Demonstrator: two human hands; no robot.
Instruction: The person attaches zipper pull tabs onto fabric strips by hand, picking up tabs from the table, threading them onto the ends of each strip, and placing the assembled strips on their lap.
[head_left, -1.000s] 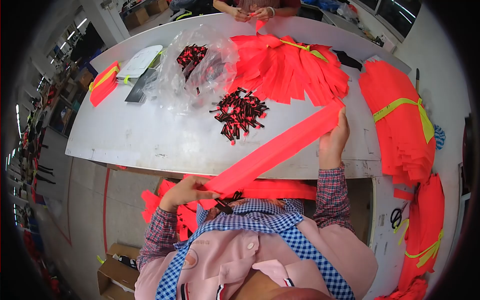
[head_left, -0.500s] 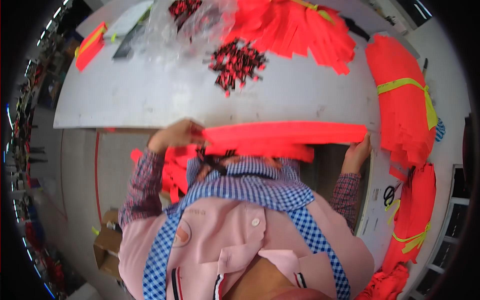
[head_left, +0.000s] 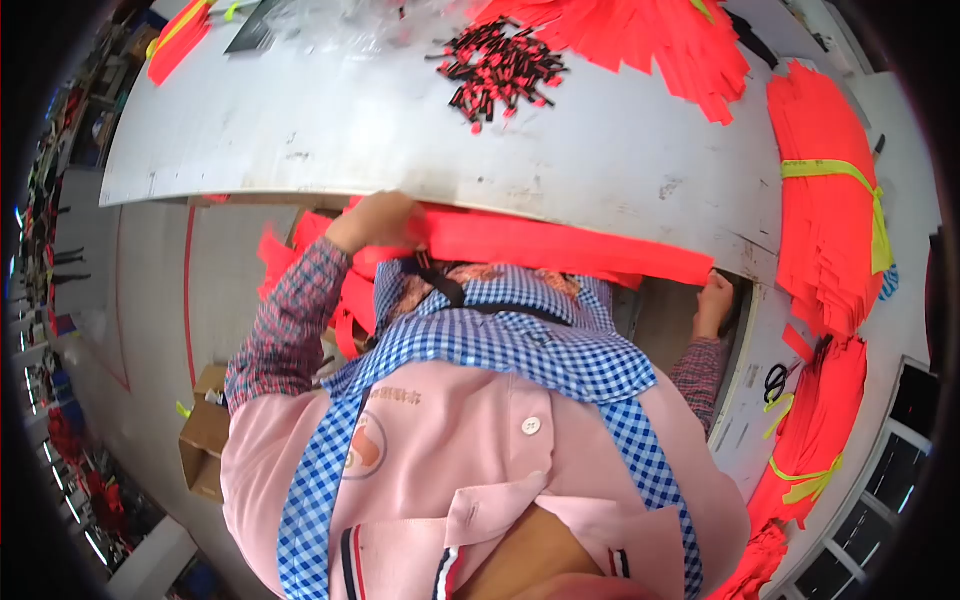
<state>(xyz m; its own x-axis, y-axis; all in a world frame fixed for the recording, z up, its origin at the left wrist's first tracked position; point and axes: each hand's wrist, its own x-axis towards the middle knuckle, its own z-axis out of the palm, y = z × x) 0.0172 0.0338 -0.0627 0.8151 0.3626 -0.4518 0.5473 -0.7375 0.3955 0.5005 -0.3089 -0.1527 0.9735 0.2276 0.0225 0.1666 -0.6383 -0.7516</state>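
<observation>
A long neon red-orange fabric strip (head_left: 560,243) is stretched across my lap just below the table edge. My left hand (head_left: 385,220) is closed round its left end, the fingers partly hidden. My right hand (head_left: 713,300) pinches its right end near the table's right corner. More neon red-orange fabric (head_left: 355,300) hangs behind and below my left hand. A black strap (head_left: 440,283) lies against my blue checked apron (head_left: 500,350) beneath the strip. On the table ahead lies a pile of small black-and-red pieces (head_left: 500,75).
Neon strips (head_left: 640,45) fan out at the back of the white table (head_left: 330,140). Yellow-tied bundles (head_left: 825,240) lie along the right side, near black scissors (head_left: 775,380). Clear plastic (head_left: 340,25) sits at the back left. A cardboard box (head_left: 205,430) stands on the floor at left.
The strip has moved down from over the table edge to my lap and now slopes toward my right hand. My left hand has shifted slightly right; the camera view has tilted lower.
</observation>
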